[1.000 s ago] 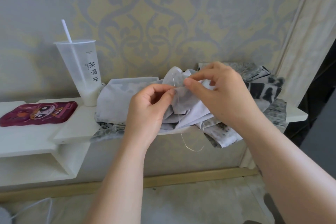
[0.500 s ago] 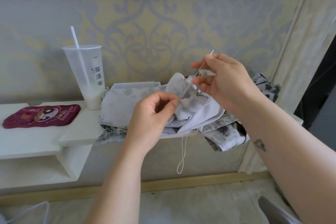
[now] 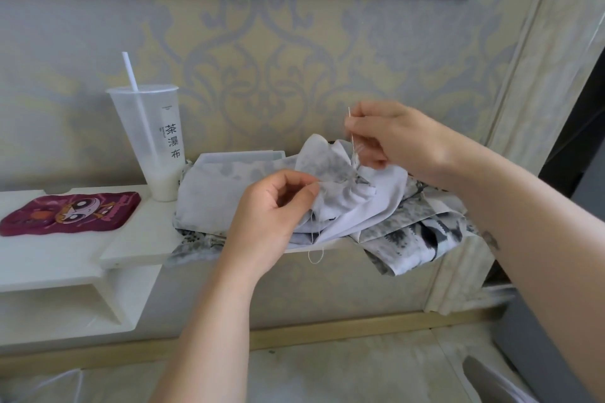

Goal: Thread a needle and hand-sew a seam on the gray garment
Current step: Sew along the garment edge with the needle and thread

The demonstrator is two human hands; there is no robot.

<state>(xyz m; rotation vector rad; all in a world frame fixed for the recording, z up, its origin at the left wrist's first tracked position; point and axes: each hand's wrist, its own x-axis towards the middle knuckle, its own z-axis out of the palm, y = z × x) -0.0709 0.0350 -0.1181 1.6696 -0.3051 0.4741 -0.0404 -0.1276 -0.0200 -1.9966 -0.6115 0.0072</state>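
Observation:
The gray patterned garment (image 3: 226, 196) lies bunched on a white shelf (image 3: 137, 245). My left hand (image 3: 271, 216) pinches a gathered fold of the garment between thumb and forefinger. My right hand (image 3: 402, 141) is raised above and to the right of that fold and pinches a thin needle (image 3: 351, 127), which stands nearly upright. A pale thread (image 3: 316, 249) runs from the needle into the cloth, and a short loop of it hangs below the shelf edge.
A tall plastic cup (image 3: 154, 141) with a straw stands on the shelf left of the garment. A maroon cartoon pouch (image 3: 72, 213) lies further left. A patterned wall rises behind, and a lower shelf step (image 3: 49, 281) juts out at left.
My right hand has drawn the needle further right and up, pulling the thread through. The hanging loop has grown shorter. My left hand keeps its pinch on the fold.

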